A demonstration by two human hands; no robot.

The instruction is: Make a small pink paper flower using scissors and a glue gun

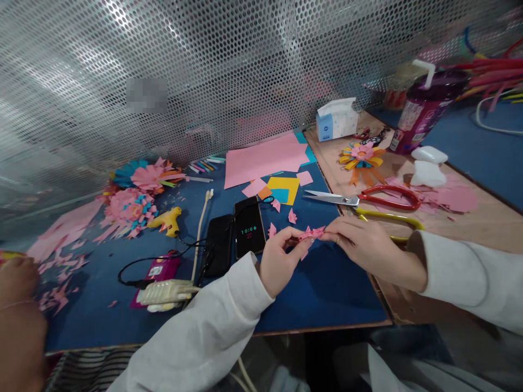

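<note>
My left hand (281, 260) and my right hand (363, 245) meet above the blue table (327, 288), both pinching a small folded piece of pink paper (311, 234) between their fingertips. Both arms wear white sleeves. Red-handled scissors (368, 200) lie just beyond my right hand on a brown board (482, 223), with a yellow-handled tool beside them. Two dark phones (239, 231) lie left of my left hand, one showing a clock. Small pink scraps (292, 216) lie between the phones and the scissors.
Pink, yellow and blue paper sheets (265, 158) lie at the back. Finished paper flowers (137, 193) and a yellow glue gun (167, 220) sit at left, another flower (363, 155) on the board. A tissue box (337, 120), a bottle (425, 109) and another person's hand (18, 316) are nearby. Perforated metal screen behind.
</note>
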